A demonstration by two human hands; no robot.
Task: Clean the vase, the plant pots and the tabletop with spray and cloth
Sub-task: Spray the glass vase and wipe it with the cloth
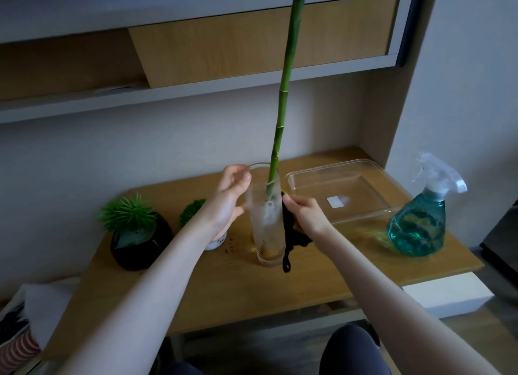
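My left hand (228, 198) grips the vase (266, 220) while my right hand (304, 210) pinches the cloth (291, 234) against it; next I should wipe downward.

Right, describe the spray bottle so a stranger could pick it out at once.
Start at the wooden table under the wall shelves and go to its right end. Beside the clear plastic tray stands the spray bottle. It alone holds blue-green liquid, in a rounded body under a clear trigger head; the glass vase is tall and straight.
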